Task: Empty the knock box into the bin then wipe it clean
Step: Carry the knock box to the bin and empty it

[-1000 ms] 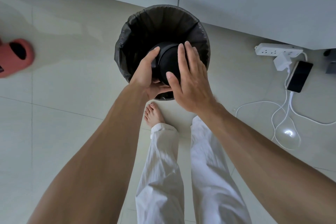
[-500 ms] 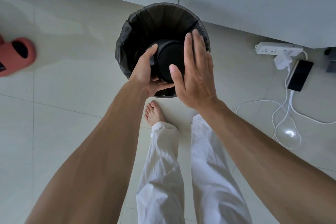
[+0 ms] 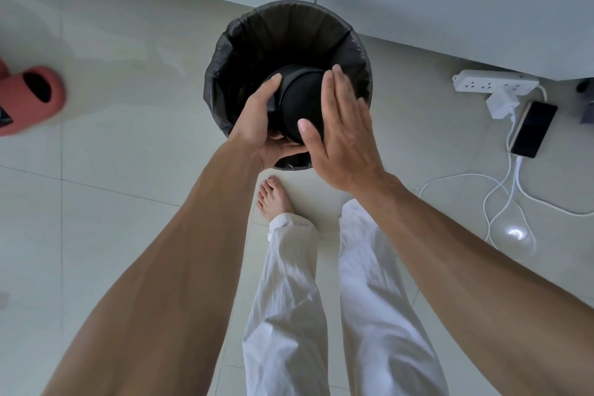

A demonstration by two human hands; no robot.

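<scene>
A black round knock box [image 3: 297, 100] is held upside down over the mouth of a round bin [image 3: 257, 29] lined with a black bag. My left hand [image 3: 257, 120] grips the box from its left side and underneath. The flat palm of my right hand [image 3: 340, 128] lies against the box's upturned base, fingers straight and together. The box's open mouth faces down into the bin and is hidden from me, as is anything inside the bin.
The bin stands on pale floor tiles against white cabinet fronts. A white power strip [image 3: 493, 83] with a charger, a phone [image 3: 533, 128] and loose white cables [image 3: 501, 202] lie at the right. A red slipper [image 3: 30, 98] lies at the left. My bare foot [image 3: 273, 196] is just before the bin.
My right hand lifted off the box's base half a second ago and has come back down flat against it. My left hand and the box have stayed over the bin.
</scene>
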